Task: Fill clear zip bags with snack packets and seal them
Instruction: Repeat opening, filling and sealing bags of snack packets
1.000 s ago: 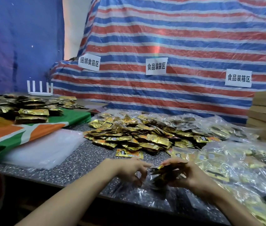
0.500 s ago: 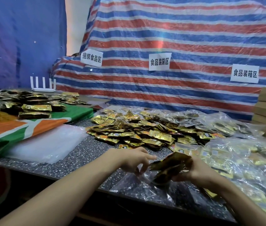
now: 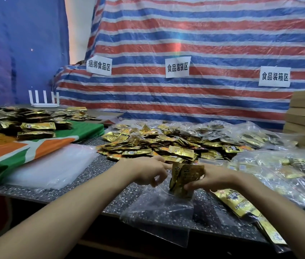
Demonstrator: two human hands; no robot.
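At the front edge of the table (image 3: 99, 172), right hand (image 3: 215, 179) gripped a stack of snack packets (image 3: 185, 176) upright, lower ends aimed into the clear zip bag (image 3: 159, 208) just below; left hand (image 3: 148, 171) curled at its mouth, couldn't tell if pinching.

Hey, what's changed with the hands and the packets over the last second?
The bundle of packets has been turned from lying flat to standing on end, its lower end now at the mouth of the clear zip bag. The right hand still grips it; the left hand, fingers curled, has shifted to the bag's mouth. The loose packet pile stayed put.
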